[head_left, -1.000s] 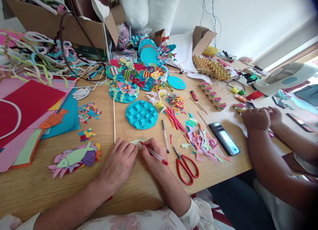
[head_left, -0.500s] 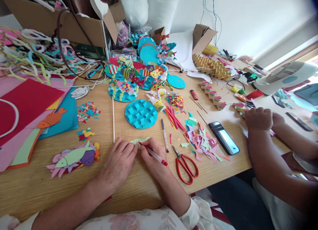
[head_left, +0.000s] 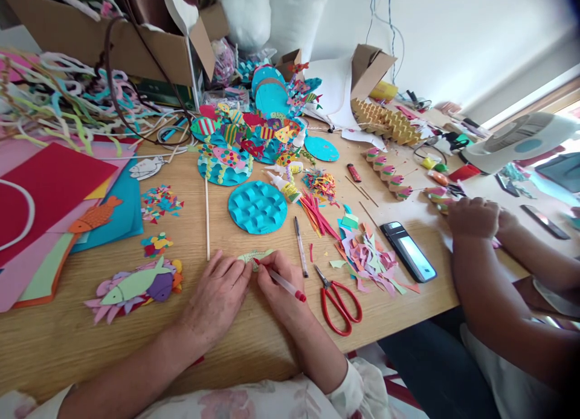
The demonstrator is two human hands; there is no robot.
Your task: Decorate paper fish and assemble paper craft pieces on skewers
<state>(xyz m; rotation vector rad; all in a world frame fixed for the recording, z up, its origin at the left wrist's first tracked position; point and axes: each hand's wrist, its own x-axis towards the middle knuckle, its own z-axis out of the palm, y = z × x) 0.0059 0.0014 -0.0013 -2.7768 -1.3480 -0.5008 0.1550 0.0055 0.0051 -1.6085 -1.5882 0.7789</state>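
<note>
Pale green paper cut-out (head_left: 254,256) lies flat at the fingertips of both hands, its near edge partly hidden by them. Fingers of the left hand (head_left: 217,298) lie together over its near side; whether the thumb pinches it underneath, I cannot tell. The right hand (head_left: 281,280) pinches a red pen (head_left: 285,285) with its tip down at the cut-out's dark markings. I judge the piece light and thin, apt to slide or crease, so flat fingertip pressure near its rim should suit it better than a tight squeeze.

Just beyond the grip sits a blue woven disc (head_left: 257,207); a wooden stick (head_left: 207,220) ends close to the left knuckles. Right of the pen hand are a clear pen (head_left: 300,247) and red-handled scissors (head_left: 331,286), limiting sideways sweep there. Left of the left hand, well apart, rests a stack of paper fish (head_left: 136,286). Room looks easiest toward the body, where the wooden table (head_left: 247,340) shows between the forearms, down to its near edge.
</note>
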